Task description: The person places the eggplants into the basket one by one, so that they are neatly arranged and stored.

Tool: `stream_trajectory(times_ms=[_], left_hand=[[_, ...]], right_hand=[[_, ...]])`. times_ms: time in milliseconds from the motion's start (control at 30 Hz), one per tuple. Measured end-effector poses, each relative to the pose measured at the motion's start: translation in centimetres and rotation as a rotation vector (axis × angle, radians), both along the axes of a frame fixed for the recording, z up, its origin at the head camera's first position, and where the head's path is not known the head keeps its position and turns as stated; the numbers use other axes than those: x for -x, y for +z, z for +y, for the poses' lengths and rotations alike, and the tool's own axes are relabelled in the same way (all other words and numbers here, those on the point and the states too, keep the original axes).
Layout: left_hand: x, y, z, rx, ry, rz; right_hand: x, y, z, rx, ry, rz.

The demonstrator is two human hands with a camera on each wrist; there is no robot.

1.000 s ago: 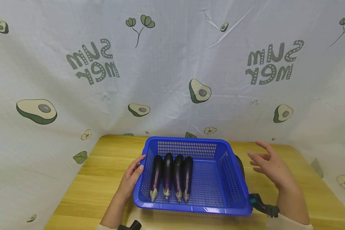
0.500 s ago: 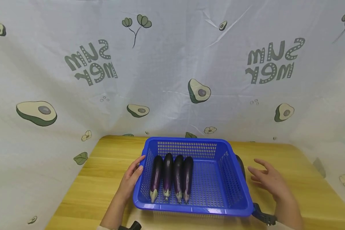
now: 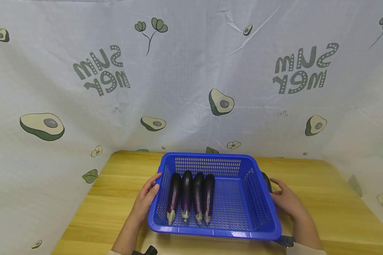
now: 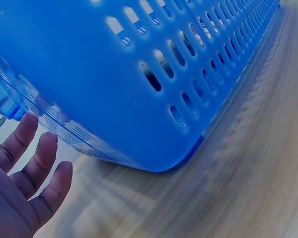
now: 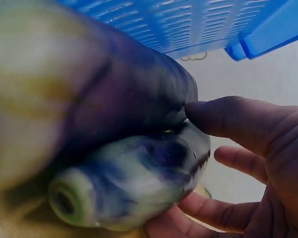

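Note:
Four dark purple eggplants (image 3: 186, 198) lie side by side in the left half of a blue plastic basket (image 3: 214, 232). The left hand (image 3: 143, 200) rests against the basket's left rim; in the left wrist view its fingers (image 4: 42, 158) are slightly bent beside the basket wall. More eggplants lie outside, along the basket's right wall, mostly hidden from the head view. There the right hand (image 3: 287, 200) reaches in. In the right wrist view the thumb (image 5: 228, 116) touches between an upper eggplant (image 5: 124, 79) and a lower eggplant (image 5: 124, 181), with fingers partly behind the lower one.
The basket stands on a wood-grain table (image 3: 115, 191). Behind the table and at both sides hangs a pale cloth (image 3: 185, 71) printed with avocados, flowers and lettering. Black straps or mounts are at both wrists.
The right hand has come down and moved left, from above the table to the eggplants outside the basket. The left hand and the basket have stayed in place.

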State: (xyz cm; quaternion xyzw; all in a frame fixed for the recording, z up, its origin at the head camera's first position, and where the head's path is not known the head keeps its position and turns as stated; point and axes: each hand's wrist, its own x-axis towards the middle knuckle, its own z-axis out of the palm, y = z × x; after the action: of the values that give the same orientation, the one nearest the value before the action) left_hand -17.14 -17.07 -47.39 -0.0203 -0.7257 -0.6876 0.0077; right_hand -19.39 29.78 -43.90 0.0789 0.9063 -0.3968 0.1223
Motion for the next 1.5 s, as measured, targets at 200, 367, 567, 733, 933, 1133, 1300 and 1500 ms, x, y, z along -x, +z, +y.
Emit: stream_trajectory(times_ms=[200, 367, 567, 733, 933, 1133, 1300, 1500], left_hand=[[0.0, 0.0, -0.1, 0.005, 0.001, -0.007], [0.1, -0.1, -0.1, 0.002, -0.001, -0.008], [0.2, -0.1, 0.0, -0.004, -0.002, 0.005], [0.2, -0.1, 0.0, 0.003, 0.001, -0.001], [0.1, -0.1, -0.1, 0.010, 0.003, -0.002], [0.1, 0.0, -0.1, 0.009, -0.004, -0.005], [0.2, 0.0, -0.1, 0.011, -0.002, -0.001], [0.1, -0.2, -0.1, 0.008, 0.001, 0.001]], right_hand=[[0.1, -0.1, 0.0, -0.026, -0.005, 0.001], [0.2, -0.4, 0.0, -0.040, -0.018, 0.003], [0.1, -0.4, 0.1, -0.055, -0.014, 0.024], [-0.2, -0.4, 0.1, -0.055, -0.020, 0.037], [-0.3, 0.0, 0.1, -0.098, -0.011, 0.009], [-0.5, 0.3, 0.1, -0.103, 0.014, -0.002], [-0.7, 0.5, 0.4, -0.070, 0.003, -0.019], [-1.1, 0.8, 1.1, 0.070, -0.029, -0.019]])
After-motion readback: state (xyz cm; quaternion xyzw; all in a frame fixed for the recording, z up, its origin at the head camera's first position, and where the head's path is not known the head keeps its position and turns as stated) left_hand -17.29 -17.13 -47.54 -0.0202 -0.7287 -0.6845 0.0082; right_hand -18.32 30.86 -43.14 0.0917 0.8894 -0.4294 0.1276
